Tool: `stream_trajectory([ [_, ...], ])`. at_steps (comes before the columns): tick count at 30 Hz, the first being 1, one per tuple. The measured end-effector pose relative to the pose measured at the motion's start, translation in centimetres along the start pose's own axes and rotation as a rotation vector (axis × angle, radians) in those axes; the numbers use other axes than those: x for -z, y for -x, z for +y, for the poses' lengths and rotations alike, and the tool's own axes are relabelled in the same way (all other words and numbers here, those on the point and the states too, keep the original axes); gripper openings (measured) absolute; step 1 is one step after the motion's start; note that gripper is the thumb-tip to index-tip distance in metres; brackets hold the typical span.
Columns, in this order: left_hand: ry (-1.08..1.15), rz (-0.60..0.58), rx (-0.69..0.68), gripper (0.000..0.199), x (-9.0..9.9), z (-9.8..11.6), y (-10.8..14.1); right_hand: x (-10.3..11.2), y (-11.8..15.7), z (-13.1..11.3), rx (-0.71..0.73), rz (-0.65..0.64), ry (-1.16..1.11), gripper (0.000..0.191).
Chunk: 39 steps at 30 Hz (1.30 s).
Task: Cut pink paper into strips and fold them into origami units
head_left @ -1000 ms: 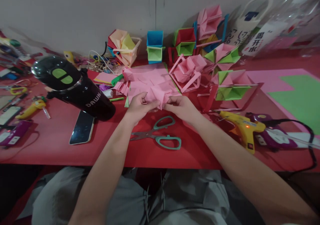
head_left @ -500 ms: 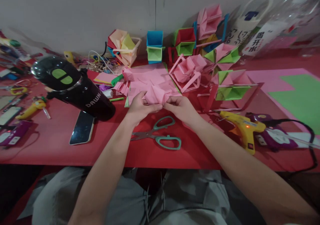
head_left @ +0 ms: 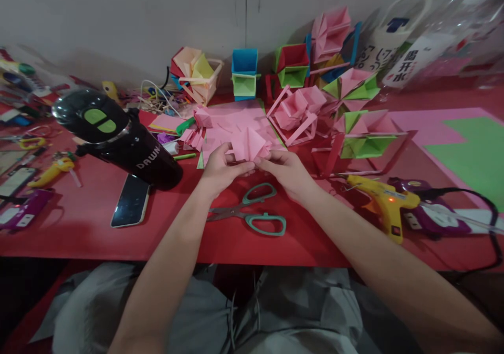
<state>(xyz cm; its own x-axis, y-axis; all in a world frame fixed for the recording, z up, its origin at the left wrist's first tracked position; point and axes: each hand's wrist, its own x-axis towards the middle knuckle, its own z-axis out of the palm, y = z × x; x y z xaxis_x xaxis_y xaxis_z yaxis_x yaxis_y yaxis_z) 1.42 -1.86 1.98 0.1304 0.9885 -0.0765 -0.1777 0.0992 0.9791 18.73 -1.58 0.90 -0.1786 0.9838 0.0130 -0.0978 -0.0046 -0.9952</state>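
Observation:
A folded pink paper piece point(head_left: 249, 144) is held up between both hands, its creased faces turned upward. My left hand point(head_left: 221, 167) grips its left side, the thumb along the lower edge. My right hand point(head_left: 284, 169) pinches the right side, with the thumb near the left thumb; some fingers are hidden behind the paper. Beyond the hands lies a stack of pink paper sheets point(head_left: 226, 120) with green edges showing. Scissors point(head_left: 244, 212) with green handles rest on the red table just below the hands.
A black bottle point(head_left: 129, 144) and a phone point(head_left: 131, 201) stand and lie at left. A yellow glue gun point(head_left: 384, 199) with a lit light lies at right, its cable trailing. Folded paper models, including a pink one point(head_left: 297, 110) and a pink-green one point(head_left: 366, 136), line the back.
The pink paper piece has been turned and reshaped in my hands, so a creased, pointed face now shows. Both hands stay in nearly the same place.

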Motion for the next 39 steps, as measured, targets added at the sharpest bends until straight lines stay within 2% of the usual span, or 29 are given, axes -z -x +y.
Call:
stream_trajectory([
  [5,-0.041,-0.011,-0.055,0.059,0.2,0.2,-0.1,0.1,-0.1,-0.2,-0.079,-0.035,-0.072,0.021],
  [9,-0.119,-0.005,-0.087,0.057,0.7,0.1,-0.2,0.5,-0.3,-1.0,-0.117,-0.003,-0.187,0.032],
  [13,-0.217,-0.027,-0.122,0.052,0.7,-0.2,-0.2,0.9,-0.5,-1.2,0.013,0.017,-0.179,0.035],
  [17,-0.193,-0.044,-0.094,0.053,0.7,-0.2,-0.2,0.8,-0.6,-0.9,0.079,0.025,-0.121,0.040],
  [22,-0.185,0.089,-0.149,0.052,0.9,-0.3,-0.6,0.7,-0.3,-1.1,0.113,0.144,-0.067,0.021],
  [29,-0.261,0.070,-0.228,0.045,-0.2,-0.7,-0.5,0.3,0.0,-1.0,-0.010,0.006,-0.029,0.023],
  [39,-0.384,0.104,-0.270,0.043,-0.7,-1.5,-0.3,0.2,-0.1,-0.6,-0.082,-0.010,-0.147,0.027],
])
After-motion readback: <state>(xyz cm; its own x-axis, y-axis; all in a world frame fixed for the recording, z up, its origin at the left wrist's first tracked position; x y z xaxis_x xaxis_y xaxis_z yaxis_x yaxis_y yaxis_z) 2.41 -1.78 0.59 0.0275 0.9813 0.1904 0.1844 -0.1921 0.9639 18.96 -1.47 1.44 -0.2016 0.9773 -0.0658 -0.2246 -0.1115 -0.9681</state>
